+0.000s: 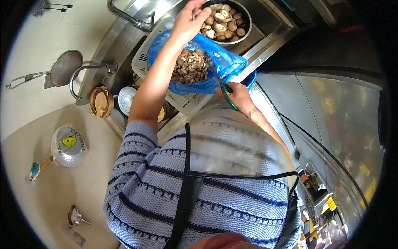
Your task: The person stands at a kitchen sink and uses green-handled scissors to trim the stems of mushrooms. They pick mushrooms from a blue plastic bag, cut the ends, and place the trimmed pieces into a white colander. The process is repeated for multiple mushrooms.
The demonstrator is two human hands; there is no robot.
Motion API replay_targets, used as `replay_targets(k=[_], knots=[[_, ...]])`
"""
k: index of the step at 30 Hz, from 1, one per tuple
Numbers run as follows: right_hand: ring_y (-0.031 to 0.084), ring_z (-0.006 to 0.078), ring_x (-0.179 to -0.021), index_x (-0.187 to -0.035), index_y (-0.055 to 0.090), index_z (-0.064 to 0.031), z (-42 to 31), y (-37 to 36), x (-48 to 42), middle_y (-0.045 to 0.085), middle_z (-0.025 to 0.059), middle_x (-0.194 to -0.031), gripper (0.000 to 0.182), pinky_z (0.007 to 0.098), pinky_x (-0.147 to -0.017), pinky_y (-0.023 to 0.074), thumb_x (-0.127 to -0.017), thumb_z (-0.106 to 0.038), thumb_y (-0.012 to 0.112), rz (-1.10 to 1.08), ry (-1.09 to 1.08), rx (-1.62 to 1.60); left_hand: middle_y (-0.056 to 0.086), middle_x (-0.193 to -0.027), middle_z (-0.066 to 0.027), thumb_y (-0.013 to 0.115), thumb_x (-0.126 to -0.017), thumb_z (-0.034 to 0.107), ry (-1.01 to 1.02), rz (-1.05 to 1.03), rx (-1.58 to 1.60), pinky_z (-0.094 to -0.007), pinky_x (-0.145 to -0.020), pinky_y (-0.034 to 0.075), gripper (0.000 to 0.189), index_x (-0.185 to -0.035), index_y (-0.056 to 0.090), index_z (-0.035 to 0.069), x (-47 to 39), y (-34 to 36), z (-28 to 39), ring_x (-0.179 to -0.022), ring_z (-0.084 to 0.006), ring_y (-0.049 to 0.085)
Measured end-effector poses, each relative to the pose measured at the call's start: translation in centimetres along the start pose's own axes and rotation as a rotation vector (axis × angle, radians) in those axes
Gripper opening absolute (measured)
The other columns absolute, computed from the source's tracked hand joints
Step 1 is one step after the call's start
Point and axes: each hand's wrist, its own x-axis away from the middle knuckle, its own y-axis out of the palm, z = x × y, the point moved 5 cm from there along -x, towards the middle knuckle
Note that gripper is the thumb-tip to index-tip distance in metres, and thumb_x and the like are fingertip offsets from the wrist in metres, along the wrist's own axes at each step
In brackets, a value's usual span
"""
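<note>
My right hand is closed on green-handled scissors, whose blades point up and left over a blue plastic bag. The bag lies open in a white plastic basket and holds many small mushroom stems. My left hand is raised at the left rim of a metal pot full of mushrooms, most with brown caps. Its fingers are bent near the mushrooms; whether they hold one cannot be told. My left forearm passes over the bag's left side.
A steel sink surrounds the pot and basket. Two faucets rise on the left. Beyond my left forearm are a wooden container and a perforated metal disc. A strainer hangs on the wall. A steel surface lies at right.
</note>
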Motion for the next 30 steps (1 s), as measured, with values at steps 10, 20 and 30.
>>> replay_targets(k=[10, 20, 30], knots=[[0.065, 0.0348, -0.065, -0.084, 0.068, 0.003, 0.7, 0.1, 0.2, 0.063, 0.0255, -0.074, 0.045, 0.0411, -0.062, 0.0488, -0.084, -0.041, 0.075, 0.015, 0.01, -0.006, 0.066, -0.094, -0.0152, 0.064, -0.087, 0.023, -0.189, -0.253, -0.609, -0.0481, -0.078, 0.052, 0.018, -0.093, 0.067, 0.007, 13.4, 2.7, -10.7, -0.089, -0.0378, 0.064], [0.067, 0.0313, -0.067, -0.086, 0.068, 0.0039, -0.7, 0.1, 0.2, 0.066, 0.0249, -0.077, 0.042, 0.0395, -0.065, 0.0504, -0.085, -0.038, 0.075, 0.041, 0.006, 0.029, 0.062, -0.09, -0.0151, 0.056, -0.09, 0.021, -0.067, 0.178, -0.832, -0.0454, -0.081, 0.051, 0.015, -0.094, 0.059, 0.007, 13.5, 7.0, -10.2, -0.09, -0.0358, 0.063], [0.069, 0.0345, -0.074, -0.088, 0.068, 0.0006, -0.6, 0.0, 0.3, 0.068, 0.0222, -0.078, 0.046, 0.0416, -0.068, 0.0527, -0.084, -0.045, 0.074, 0.126, -0.004, 0.099, 0.067, -0.088, -0.0099, 0.072, -0.077, 0.007, -0.016, 0.108, -0.328, -0.0311, -0.078, 0.052, 0.016, -0.09, 0.064, 0.002, 14.7, 0.9, -6.5, -0.085, -0.0219, 0.067]])
